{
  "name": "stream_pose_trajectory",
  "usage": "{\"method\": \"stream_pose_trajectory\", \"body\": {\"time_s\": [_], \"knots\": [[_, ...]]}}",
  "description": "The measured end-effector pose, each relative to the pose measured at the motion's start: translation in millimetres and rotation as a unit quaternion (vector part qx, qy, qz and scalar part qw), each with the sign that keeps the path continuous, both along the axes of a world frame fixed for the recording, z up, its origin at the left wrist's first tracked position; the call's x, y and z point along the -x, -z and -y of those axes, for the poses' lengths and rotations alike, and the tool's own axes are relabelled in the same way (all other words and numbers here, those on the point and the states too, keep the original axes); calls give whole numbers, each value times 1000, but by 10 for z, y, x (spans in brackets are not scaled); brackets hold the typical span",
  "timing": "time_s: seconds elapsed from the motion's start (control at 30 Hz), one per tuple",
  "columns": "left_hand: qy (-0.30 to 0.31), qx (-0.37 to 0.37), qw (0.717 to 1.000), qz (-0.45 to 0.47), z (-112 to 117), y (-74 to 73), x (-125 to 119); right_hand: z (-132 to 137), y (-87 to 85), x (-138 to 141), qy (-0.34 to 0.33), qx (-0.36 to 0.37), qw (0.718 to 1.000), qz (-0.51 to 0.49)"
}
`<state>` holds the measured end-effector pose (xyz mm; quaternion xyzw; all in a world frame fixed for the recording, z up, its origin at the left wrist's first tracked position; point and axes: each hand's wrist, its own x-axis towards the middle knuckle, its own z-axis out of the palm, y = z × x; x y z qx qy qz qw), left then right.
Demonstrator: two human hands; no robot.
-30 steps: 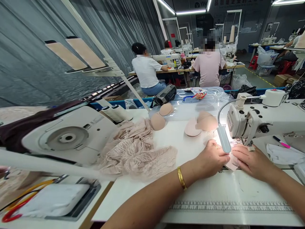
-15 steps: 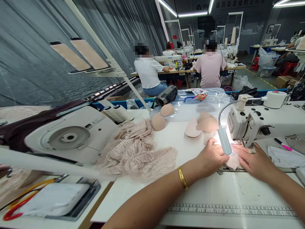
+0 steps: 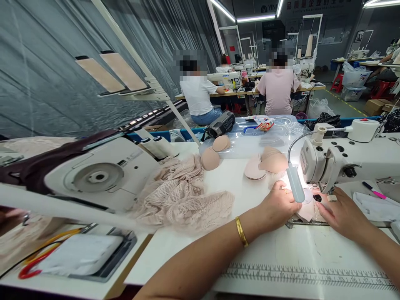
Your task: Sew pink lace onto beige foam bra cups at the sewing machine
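Note:
A beige fabric piece (image 3: 306, 213) lies under the needle end of the white sewing machine (image 3: 353, 156). My left hand (image 3: 278, 206) is closed at its left edge, with fingertips partly hidden behind the grey lamp head (image 3: 295, 183). A pale round patch (image 3: 307, 196) shows on the fabric. On the right, close under the presser area, my right hand (image 3: 342, 212) has a small black thing (image 3: 317, 198) at its fingertips; its kind is unclear. Beige bra cups (image 3: 272, 161) lie behind my left hand.
Crumpled beige lace (image 3: 187, 204) covers the table's left part. More cups (image 3: 210, 158) rest near a clear plastic sheet (image 3: 243, 143). A pink-and-black pen (image 3: 374, 190) lies right of the machine. A ruler strip (image 3: 306, 275) runs along the front. Two co-workers sit ahead.
My right hand's fingers have lifted and drawn back a little from the round patch, and the small black thing now shows at their tips. My left hand stays nearly in place.

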<state>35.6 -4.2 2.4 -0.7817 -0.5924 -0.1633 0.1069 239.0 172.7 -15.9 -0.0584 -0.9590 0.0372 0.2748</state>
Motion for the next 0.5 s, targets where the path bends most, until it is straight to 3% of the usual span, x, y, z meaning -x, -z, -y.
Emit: {"method": "stream_pose_trajectory", "body": {"time_s": [0.5], "knots": [[12, -43, 999, 9, 20, -39, -73, 27, 7, 6, 22, 27, 999, 22]]}}
